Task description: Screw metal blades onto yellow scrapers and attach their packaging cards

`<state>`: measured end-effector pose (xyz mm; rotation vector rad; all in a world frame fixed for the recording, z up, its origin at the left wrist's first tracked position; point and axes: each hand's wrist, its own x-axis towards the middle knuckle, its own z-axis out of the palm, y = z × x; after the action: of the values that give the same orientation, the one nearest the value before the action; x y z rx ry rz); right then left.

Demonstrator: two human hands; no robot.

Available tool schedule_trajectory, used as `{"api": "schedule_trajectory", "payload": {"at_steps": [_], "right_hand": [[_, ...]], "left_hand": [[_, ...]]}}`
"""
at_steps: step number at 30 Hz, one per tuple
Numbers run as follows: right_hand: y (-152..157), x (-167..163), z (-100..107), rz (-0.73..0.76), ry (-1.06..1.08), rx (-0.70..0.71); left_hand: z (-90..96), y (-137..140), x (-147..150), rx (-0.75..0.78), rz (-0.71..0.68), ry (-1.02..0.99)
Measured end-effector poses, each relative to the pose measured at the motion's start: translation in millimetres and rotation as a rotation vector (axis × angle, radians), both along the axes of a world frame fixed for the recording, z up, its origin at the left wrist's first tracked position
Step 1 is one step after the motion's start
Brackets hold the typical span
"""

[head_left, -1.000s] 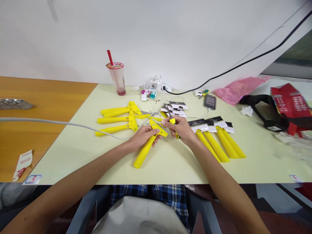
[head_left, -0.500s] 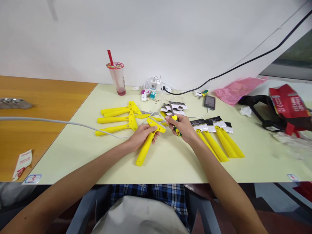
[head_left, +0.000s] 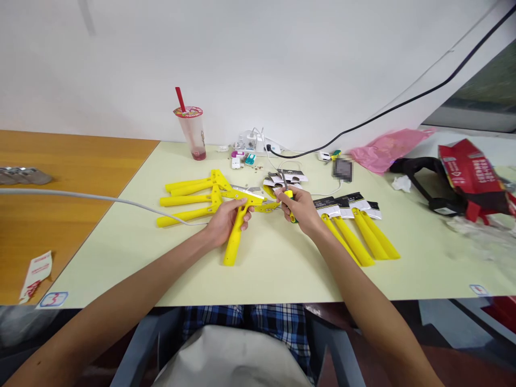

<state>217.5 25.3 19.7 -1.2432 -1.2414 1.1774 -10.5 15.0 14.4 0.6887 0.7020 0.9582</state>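
My left hand [head_left: 226,221] is closed round the head end of a yellow scraper [head_left: 233,244], whose handle points down towards the table's near edge. In my right hand [head_left: 304,208] is a screwdriver [head_left: 290,198] with a yellow-and-green handle, its metal shaft pointing up and away. A flat yellow piece with holes [head_left: 269,207] lies between the two hands, near the scraper's head. Several more yellow scrapers [head_left: 183,201] lie to the left of my left hand. Beyond my right hand is a pile of black-and-white cards [head_left: 293,176].
Right of my right arm lie several yellow handles [head_left: 352,242] with cards on their ends. A drink cup [head_left: 193,137] with a red straw stands near the wall. A power strip [head_left: 252,141], a phone [head_left: 342,170], and a pink bag [head_left: 387,151] are behind. A grey cable [head_left: 100,198] crosses the left.
The scraper in my left hand has turned so its head lies more level, and the hand has shifted slightly left. My right hand still holds the screwdriver in about the same place.
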Motion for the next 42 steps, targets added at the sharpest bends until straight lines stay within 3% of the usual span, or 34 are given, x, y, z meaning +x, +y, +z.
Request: {"api": "schedule_trajectory", "payload": {"at_steps": [4,10,13,20,29,38,42], "right_hand": [[-1.4,-4.4,-5.4,0.044,-0.143,0.016],[-6.9,-17.2,-15.4,0.154,-0.552,0.254],[-7.7,-33.8,-14.3,0.227,-0.616,0.271],[17.6,-81.5,-3.8,0.381,-0.783,0.249],[37.7,-93.3,-12.6,0.476,-0.815,0.182],[15.4,-66.7,-2.8,0.305,-0.812,0.178],[1.5,-43.9,4.4,0.252,-0.532,0.113]], "left_hand": [[17.0,11.6,-15.0,0.024,0.046,-0.050],[33.8,26.8,-44.7,0.135,0.209,-0.039],[35.1,28.9,-57.9,0.135,0.263,-0.026],[29.3,26.9,-75.8,0.106,0.215,0.027],[21.2,32.1,-89.4,0.076,0.368,-0.081],[16.7,18.7,-70.1,0.102,0.210,-0.013],[6.3,7.5,-50.8,0.145,0.114,0.097]]}}
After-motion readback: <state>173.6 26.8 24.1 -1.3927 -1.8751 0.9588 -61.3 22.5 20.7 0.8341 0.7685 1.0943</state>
